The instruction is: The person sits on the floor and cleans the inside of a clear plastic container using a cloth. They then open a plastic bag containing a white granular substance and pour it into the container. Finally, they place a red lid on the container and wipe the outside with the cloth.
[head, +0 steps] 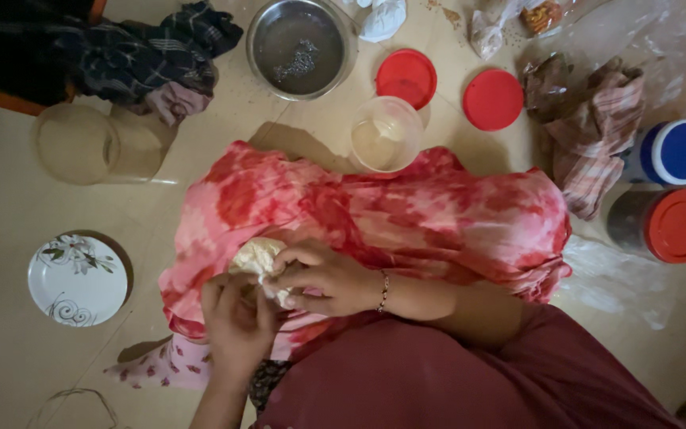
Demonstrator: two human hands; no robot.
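We've got both hands on the pale lump (257, 256), which sits on the lap on the red-pink cloth (406, 214): right hand (323, 278) pinching it from 3 o'clock, left hand (236, 318) cupped closed on it from 6 o'clock. In our judgement the risk is crumbs or torn bits dropping onto the cloth or floor, since nothing but the lap sits under the lump, and the plate (78, 280) at 9 o'clock is well apart. The open cup (387, 133) at 12 o'clock sits touching the cloth's edge, so a knee shift could tip it.
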